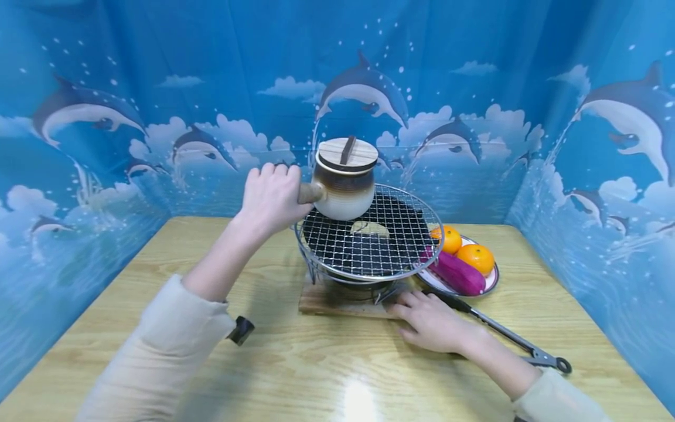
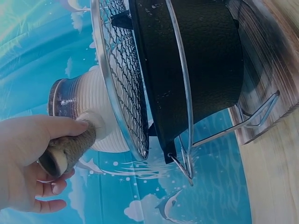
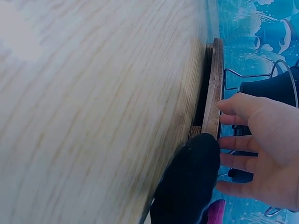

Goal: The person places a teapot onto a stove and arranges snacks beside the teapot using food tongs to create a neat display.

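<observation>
There was one pot (image 1: 345,199) with one wooden lid (image 1: 332,150) and one stubby side handle (image 1: 308,193). The left hand (image 1: 272,193) was wrapped narrowly round that handle, thumb laid along its top. The pot was over the far left part of the one round wire grill (image 1: 406,234); whether its base touched the mesh I could not tell. Beneath the grill was one black stove (image 2: 201,56), above one wooden board (image 1: 327,303). The right hand (image 1: 429,319) was spread fairly wide, its fingertips at the board's right end.

To the right, partly under the grill's rim, one plate (image 1: 491,280) bore two oranges (image 1: 476,259) and one purple eggplant (image 1: 461,274). One pair of tongs (image 1: 506,333) lay slantwise on the near side of the plate, its far end close beside the right hand.

The grill's rim reached out past the board on the left and right. A broad stretch of tabletop (image 1: 274,363) gave room to the left of the board, and another lay on its near side. On the right, a narrower strip ran between plate and table edge. The blue dolphin curtain (image 1: 211,53) rose just beyond the far edge.
</observation>
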`<state>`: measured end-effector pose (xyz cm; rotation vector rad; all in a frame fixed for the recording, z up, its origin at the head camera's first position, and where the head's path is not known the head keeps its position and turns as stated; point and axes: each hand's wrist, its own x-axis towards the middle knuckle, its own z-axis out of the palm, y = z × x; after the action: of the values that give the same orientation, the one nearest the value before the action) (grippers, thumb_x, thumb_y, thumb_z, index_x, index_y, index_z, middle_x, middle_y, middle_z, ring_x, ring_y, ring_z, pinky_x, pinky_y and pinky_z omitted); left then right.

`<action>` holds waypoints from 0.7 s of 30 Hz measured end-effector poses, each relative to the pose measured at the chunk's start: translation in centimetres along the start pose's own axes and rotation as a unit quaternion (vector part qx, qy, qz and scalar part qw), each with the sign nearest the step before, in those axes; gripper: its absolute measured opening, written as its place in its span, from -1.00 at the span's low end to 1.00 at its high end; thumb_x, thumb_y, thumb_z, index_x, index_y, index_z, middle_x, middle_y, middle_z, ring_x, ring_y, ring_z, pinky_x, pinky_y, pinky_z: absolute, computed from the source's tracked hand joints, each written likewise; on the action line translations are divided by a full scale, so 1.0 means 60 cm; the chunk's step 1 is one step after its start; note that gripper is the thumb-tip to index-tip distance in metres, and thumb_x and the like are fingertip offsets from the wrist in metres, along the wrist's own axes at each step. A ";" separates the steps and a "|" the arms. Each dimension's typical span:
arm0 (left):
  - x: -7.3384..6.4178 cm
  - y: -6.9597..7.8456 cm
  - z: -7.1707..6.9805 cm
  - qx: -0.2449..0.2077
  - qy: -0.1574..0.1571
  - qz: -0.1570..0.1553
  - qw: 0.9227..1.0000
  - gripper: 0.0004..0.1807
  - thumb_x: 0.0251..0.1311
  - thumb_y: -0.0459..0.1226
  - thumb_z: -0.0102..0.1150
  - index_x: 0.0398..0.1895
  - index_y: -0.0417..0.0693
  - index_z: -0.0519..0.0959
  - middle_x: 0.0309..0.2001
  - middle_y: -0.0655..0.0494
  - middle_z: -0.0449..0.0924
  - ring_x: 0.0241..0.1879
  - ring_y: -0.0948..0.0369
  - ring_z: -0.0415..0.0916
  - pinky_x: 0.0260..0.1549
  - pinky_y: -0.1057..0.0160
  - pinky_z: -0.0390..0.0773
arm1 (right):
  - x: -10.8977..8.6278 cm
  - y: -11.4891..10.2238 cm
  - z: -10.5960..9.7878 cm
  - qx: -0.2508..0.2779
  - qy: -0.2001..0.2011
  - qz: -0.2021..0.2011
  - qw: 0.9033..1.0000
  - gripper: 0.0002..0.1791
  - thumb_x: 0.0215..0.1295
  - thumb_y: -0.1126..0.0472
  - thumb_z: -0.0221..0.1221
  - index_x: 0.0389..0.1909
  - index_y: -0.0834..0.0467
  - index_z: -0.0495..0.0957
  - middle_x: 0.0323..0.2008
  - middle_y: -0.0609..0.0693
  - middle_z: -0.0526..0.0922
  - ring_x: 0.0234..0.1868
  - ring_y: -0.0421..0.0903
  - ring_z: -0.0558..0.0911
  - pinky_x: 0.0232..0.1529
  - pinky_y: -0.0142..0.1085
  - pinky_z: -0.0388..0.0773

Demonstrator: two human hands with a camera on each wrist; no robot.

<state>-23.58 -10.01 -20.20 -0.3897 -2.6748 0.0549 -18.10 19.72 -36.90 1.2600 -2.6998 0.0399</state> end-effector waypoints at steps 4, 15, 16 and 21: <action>-0.006 -0.001 -0.005 0.002 -0.007 -0.003 1.000 -0.52 0.03 0.04 0.20 -0.25 -0.18 0.39 -0.31 -0.07 0.44 -0.26 -0.04 0.35 -0.22 -0.01 0.33 | -0.001 0.000 -0.001 0.000 -0.003 -0.001 1.000 -0.65 0.10 0.12 0.20 -0.05 0.03 0.53 -0.20 -0.04 0.48 -0.18 -0.05 0.48 -0.38 -0.23 0.37; -0.022 -0.006 -0.013 -0.007 -0.004 0.000 1.000 -0.52 0.06 0.11 0.16 -0.26 -0.12 0.42 -0.27 -0.02 0.48 -0.29 0.01 0.36 -0.26 0.02 0.32 | -0.004 -0.002 0.001 0.009 0.000 0.005 1.000 -0.65 0.16 0.09 0.18 -0.02 0.05 0.55 -0.18 -0.04 0.49 -0.16 -0.05 0.47 -0.37 -0.22 0.40; -0.024 -0.007 -0.014 -0.006 -0.002 0.002 1.000 -0.51 0.06 0.12 0.15 -0.25 -0.12 0.42 -0.28 -0.01 0.48 -0.30 0.01 0.37 -0.26 0.02 0.32 | -0.004 -0.002 0.002 0.010 -0.001 0.006 1.000 -0.66 0.16 0.09 0.17 -0.02 0.05 0.55 -0.17 -0.03 0.49 -0.15 -0.05 0.48 -0.36 -0.22 0.41; -0.033 -0.011 -0.017 -0.009 0.000 0.002 1.000 -0.47 0.09 0.12 0.13 -0.11 -0.13 0.44 -0.28 0.01 0.50 -0.30 0.03 0.40 -0.26 0.03 0.33 | -0.006 -0.002 0.002 0.010 0.004 0.003 1.000 -0.64 0.17 0.08 0.17 0.00 0.06 0.55 -0.15 -0.01 0.50 -0.13 -0.04 0.48 -0.33 -0.20 0.42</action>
<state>-21.61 -11.21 -20.06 -0.3996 -2.6768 0.0313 -17.79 19.88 -37.07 1.2550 -2.7033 0.0711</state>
